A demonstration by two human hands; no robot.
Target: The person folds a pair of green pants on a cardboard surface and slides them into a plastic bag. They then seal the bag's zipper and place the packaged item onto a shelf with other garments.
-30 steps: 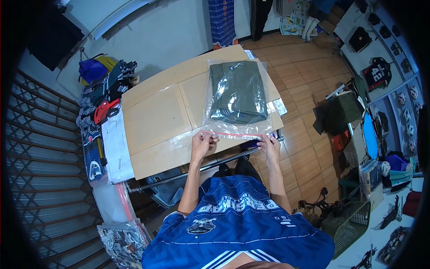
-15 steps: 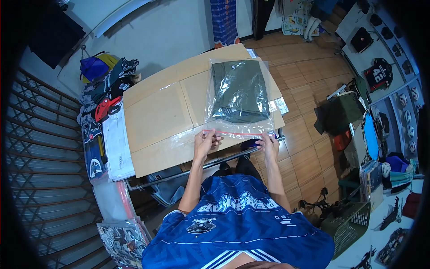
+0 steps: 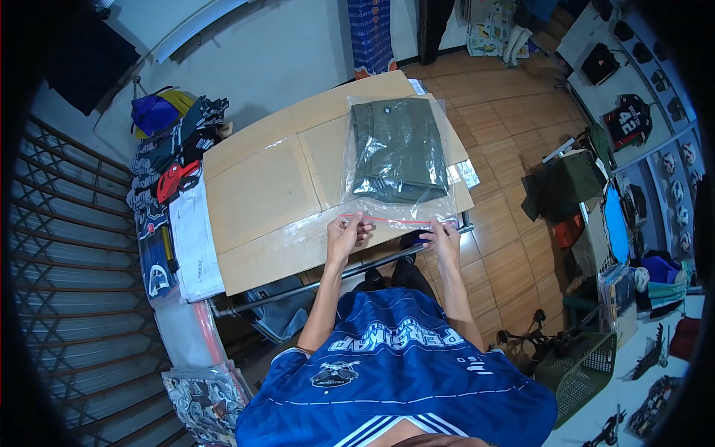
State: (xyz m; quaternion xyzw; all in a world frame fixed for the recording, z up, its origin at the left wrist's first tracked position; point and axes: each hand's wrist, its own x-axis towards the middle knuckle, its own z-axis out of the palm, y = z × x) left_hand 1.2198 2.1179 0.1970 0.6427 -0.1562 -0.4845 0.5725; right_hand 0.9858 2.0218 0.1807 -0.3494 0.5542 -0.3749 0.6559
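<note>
A clear plastic bag point(image 3: 402, 211) with a folded dark green garment point(image 3: 398, 149) inside lies on the right part of a cardboard-covered table point(image 3: 261, 179). Its red zip strip runs along the edge nearest me. My left hand point(image 3: 347, 235) pinches the bag's near edge at the left end of the red strip. At the right end, my right hand point(image 3: 445, 240) pinches the same edge. The strip bows slightly between the two hands.
A metal rail point(image 3: 320, 283) runs below the table's near edge. To the left are stacked clothes point(image 3: 179, 141), a red item point(image 3: 177, 181) and white packages point(image 3: 197, 246). A green plastic basket point(image 3: 577, 376) stands at the lower right, near hanging clothes point(image 3: 570, 182).
My left hand has shifted slightly right along the bag's edge, and my right hand slightly left. The red strip now curves more between them.
</note>
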